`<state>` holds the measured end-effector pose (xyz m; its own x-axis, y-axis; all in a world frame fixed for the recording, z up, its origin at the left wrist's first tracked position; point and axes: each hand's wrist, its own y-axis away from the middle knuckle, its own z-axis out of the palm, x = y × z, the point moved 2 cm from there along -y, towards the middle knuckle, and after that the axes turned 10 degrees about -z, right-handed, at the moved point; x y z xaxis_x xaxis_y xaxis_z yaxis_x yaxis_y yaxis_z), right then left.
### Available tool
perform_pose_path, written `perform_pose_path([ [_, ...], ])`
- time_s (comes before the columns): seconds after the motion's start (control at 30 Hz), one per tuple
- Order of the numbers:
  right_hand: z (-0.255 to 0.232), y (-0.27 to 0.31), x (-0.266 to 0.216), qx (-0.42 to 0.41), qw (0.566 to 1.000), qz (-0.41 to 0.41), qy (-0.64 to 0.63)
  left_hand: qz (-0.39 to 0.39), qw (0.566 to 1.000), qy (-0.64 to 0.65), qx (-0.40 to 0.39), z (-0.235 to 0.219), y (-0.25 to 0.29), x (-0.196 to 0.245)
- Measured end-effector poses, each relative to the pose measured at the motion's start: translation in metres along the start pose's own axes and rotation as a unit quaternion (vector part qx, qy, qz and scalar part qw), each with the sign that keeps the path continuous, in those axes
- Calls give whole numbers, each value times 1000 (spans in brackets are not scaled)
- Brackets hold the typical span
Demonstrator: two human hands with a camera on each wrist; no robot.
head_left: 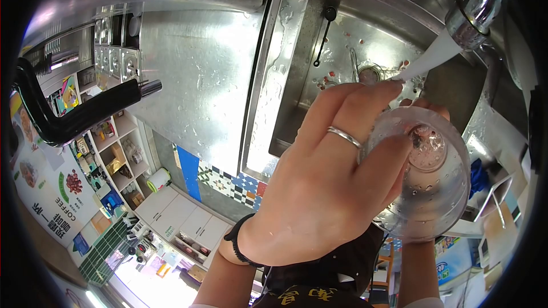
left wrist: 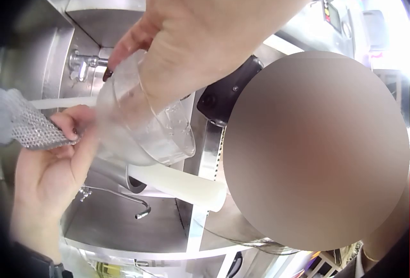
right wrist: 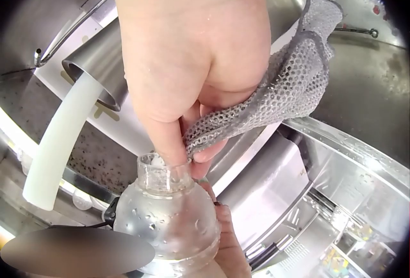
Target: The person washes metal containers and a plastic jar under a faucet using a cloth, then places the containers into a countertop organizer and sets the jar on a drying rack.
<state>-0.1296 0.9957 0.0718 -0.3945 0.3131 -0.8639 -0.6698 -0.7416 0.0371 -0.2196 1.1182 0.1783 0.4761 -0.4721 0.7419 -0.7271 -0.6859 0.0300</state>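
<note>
Clear plastic or glass vessel (head_left: 434,217) has its wide mouth toward the head camera. My left hand (head_left: 314,188), with a ring and black wristband, grips its wall; in the left wrist view this hand (left wrist: 186,41) has fingertips outside the vessel (left wrist: 173,140). Grey mesh cloth (right wrist: 288,86) is pinched in my right hand (right wrist: 198,54), whose fingers touch the vessel's narrow neck (right wrist: 163,175). The left wrist view shows my right hand (left wrist: 48,179) holding the cloth (left wrist: 38,124) beside the vessel. Behind the vessel, the right hand (head_left: 422,105) is mostly hidden in the head view.
Over the metal sink (head_left: 291,114) hangs a chrome faucet (head_left: 471,23), with a white stream or tube (head_left: 431,54) at its outlet. Small red bits (head_left: 332,73) lie around the drain (head_left: 370,75). Left of the sink stands a steel counter (head_left: 194,80); a black handle (head_left: 85,117) juts in at far left.
</note>
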Motion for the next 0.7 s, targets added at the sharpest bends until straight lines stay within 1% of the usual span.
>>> perform_pose_path([
  [0.03, 3, -1, -5, 4, 1000, 10, 7, -3, 1000, 0, 8, 1, 1, -1],
  [0.1, 11, -4, -14, 11, 999, 31, 19, 13, 1000, -13, -8, 0, 0, -1],
  [0.13, 15, -5, -19, 14, 999, 42, 25, 33, 999, -26, -33, -4, -2, 0],
  [0.2, 31, -6, -30, 55, 996, 45, 43, 46, 997, -31, -55, -6, -3, 2],
  [0.33, 34, -7, -28, 57, 997, 43, -11, 33, 999, -10, -36, 1, -3, 3],
  [0.53, 41, -7, -31, 79, 995, 54, -16, 46, 999, -14, -14, 6, -1, 0],
  [0.7, 48, -7, -35, 111, 991, 65, -22, 36, 999, -5, -24, 4, -1, 1],
])
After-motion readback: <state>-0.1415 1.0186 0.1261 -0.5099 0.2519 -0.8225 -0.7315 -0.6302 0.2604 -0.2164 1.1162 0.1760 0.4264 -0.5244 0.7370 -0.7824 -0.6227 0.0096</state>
